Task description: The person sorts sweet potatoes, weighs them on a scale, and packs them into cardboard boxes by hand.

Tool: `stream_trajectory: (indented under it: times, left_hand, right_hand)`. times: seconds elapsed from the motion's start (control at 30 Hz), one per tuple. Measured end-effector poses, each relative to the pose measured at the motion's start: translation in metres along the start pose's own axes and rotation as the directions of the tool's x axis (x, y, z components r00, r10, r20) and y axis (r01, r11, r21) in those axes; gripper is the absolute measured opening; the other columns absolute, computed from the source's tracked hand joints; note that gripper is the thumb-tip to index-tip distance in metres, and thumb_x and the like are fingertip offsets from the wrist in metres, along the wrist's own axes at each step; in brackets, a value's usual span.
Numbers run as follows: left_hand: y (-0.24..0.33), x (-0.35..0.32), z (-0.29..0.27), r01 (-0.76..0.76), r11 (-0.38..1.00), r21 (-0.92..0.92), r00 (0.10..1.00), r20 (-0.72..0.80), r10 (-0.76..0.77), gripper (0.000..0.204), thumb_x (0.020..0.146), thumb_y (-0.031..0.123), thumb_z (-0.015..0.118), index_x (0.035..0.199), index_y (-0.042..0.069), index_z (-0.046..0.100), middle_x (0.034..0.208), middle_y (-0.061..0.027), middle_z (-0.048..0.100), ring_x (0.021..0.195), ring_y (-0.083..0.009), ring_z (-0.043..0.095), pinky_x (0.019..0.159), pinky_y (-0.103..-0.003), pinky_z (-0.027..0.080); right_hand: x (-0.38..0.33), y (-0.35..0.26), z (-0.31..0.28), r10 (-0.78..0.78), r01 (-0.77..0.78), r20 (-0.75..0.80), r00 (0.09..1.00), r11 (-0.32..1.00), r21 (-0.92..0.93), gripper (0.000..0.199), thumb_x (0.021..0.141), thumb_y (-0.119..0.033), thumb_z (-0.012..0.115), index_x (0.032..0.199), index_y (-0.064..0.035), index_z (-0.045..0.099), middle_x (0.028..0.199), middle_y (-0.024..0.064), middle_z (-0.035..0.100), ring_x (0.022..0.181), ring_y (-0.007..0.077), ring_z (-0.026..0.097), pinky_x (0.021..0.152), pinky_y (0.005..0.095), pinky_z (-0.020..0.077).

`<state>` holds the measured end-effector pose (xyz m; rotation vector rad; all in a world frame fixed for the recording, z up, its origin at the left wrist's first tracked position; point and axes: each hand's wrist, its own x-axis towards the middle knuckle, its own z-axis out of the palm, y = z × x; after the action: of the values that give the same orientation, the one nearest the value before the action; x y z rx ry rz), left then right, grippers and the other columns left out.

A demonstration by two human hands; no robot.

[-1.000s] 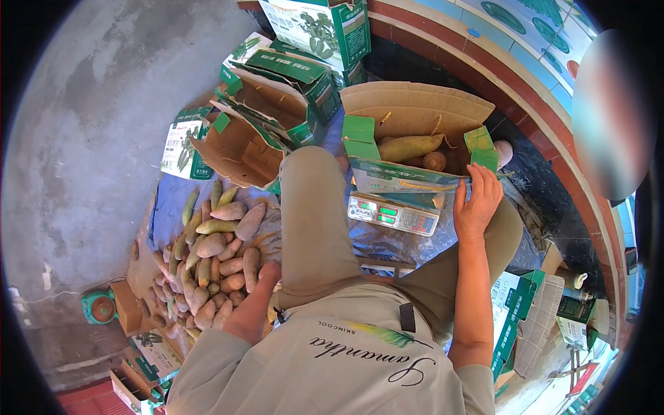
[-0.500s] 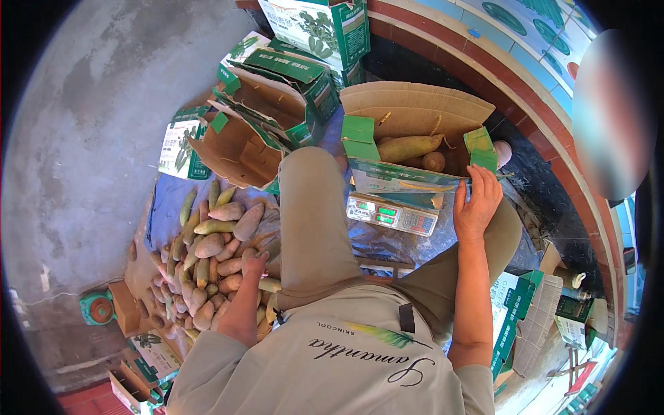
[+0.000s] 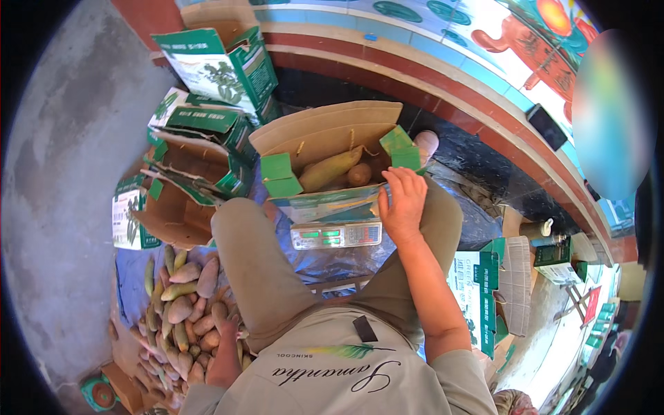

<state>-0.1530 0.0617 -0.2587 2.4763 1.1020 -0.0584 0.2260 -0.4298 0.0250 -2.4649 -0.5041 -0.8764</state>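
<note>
An uncovered cardboard box [image 3: 325, 114] with green end flaps holds a long yellow-green vegetable [image 3: 330, 170] and a rounder brown one [image 3: 359, 175]. My right hand [image 3: 403, 207] grips its near right rim, fingers over the edge and thumb on the near side. Just below the box is a scale's panel [image 3: 337, 235] with lit green displays. My left hand [image 3: 231, 328] is low by my left thigh, at the edge of a pile of oblong vegetables [image 3: 181, 310], some greenish, some brownish pink. Its fingers are partly hidden and I cannot see whether they hold anything.
Several open cardboard boxes [image 3: 181, 211] stand at the left, with a taller printed box [image 3: 207, 69] behind them. Blue sheeting [image 3: 131, 280] lies under the pile. A tiled ledge [image 3: 443, 104] curves along the far side. Another green and white box [image 3: 477, 297] stands at my right.
The view has turned to the right, so the box, scale and pile appear farther left. My right hand stays on the box's rim. My left hand remains beside the pile.
</note>
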Motion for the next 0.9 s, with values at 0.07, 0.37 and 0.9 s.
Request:
stream_trajectory:
  times: [0.07,0.37,0.9]
  left_hand:
    - [0.015,-0.012,-0.016,0.328,0.943,-0.051,0.927,0.209,-0.311,0.053,0.081,0.037,0.066,0.114,-0.003,0.054,0.112,-0.0189,0.059,0.091,-0.0304,0.062,0.073,-0.039,0.053]
    - [0.067,-0.020,-0.046,0.735,0.677,-0.019,0.621,0.419,-0.662,0.038,0.087,0.032,0.057,0.106,0.000,0.061,0.121,-0.0172,0.056,0.116,-0.0293,0.052,0.095,-0.037,0.043]
    - [0.059,0.048,-0.018,-0.030,0.960,-0.280,0.975,-0.218,-0.034,0.038,0.084,0.016,0.060,0.116,-0.002,0.056,0.110,-0.0202,0.062,0.110,-0.0339,0.054,0.094,-0.041,0.042]
  right_hand:
    - [0.000,-0.001,0.002,0.000,0.000,-0.022,1.000,1.000,-0.001,0.038,0.068,-0.005,0.067,0.105,-0.0045,0.059,0.109,0.0102,0.058,0.107,0.0303,0.053,0.093,0.0455,0.0376]
    - [0.003,-0.002,-0.001,0.004,-0.003,-0.039,0.999,1.000,0.026,0.037,0.067,-0.003,0.067,0.104,-0.0037,0.060,0.108,0.0101,0.058,0.106,0.0299,0.053,0.093,0.0452,0.0379]
    - [0.012,-0.014,-0.031,-0.048,0.050,-0.075,0.996,0.998,0.029,0.037,0.070,-0.001,0.064,0.106,-0.0038,0.059,0.115,0.0115,0.057,0.111,0.0327,0.051,0.096,0.0457,0.0383]
